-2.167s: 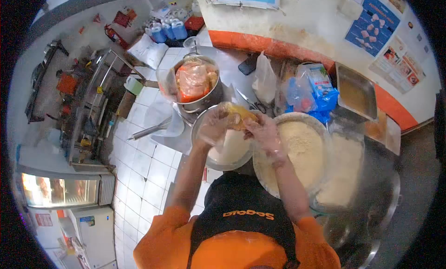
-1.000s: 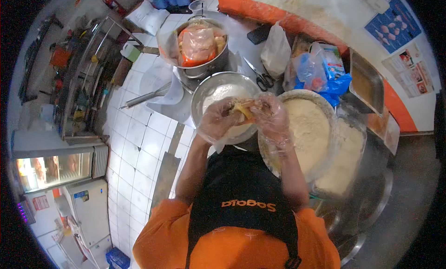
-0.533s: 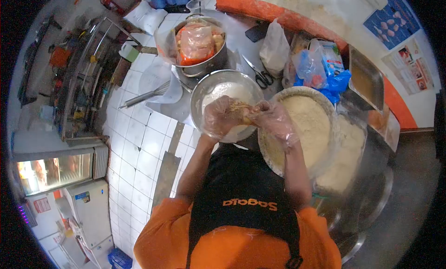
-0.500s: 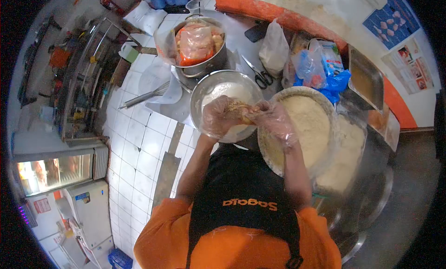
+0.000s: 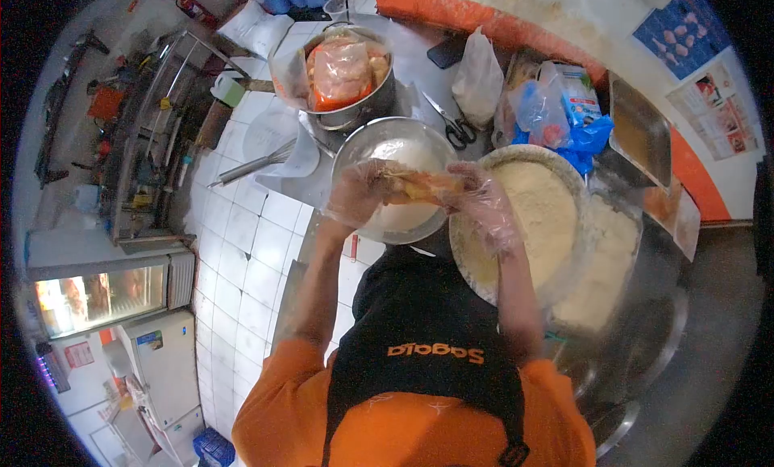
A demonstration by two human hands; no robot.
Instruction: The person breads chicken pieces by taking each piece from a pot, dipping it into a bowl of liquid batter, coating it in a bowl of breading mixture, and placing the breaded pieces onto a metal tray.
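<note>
A yellowish piece of raw meat (image 5: 421, 186) is stretched between my two hands, above a metal bowl (image 5: 348, 148) of whitish liquid. My left hand (image 5: 359, 194), in a clear plastic glove, grips the meat's left end. The other end is held by my right hand (image 5: 485, 205), gloved the same way. To the right of the bowl, close by my right hand, stands a wide basin (image 5: 528, 217) of pale flour. Behind the bowl is a metal pot (image 5: 367, 110) with a plastic bag of raw meat (image 5: 340, 73) in it.
A whisk (image 5: 254, 164) lies on a clear plastic container (image 5: 294, 148) at left. Behind the bowl are scissors (image 5: 459, 133), a phone (image 5: 446, 52) and a white plastic bag (image 5: 478, 81). Blue packaging (image 5: 582, 128) and a metal tray (image 5: 641, 132) stand at the back right.
My hands have moved apart, with my left hand shifting left. The meat, bunched between them before, now shows stretched out over the bowl.
</note>
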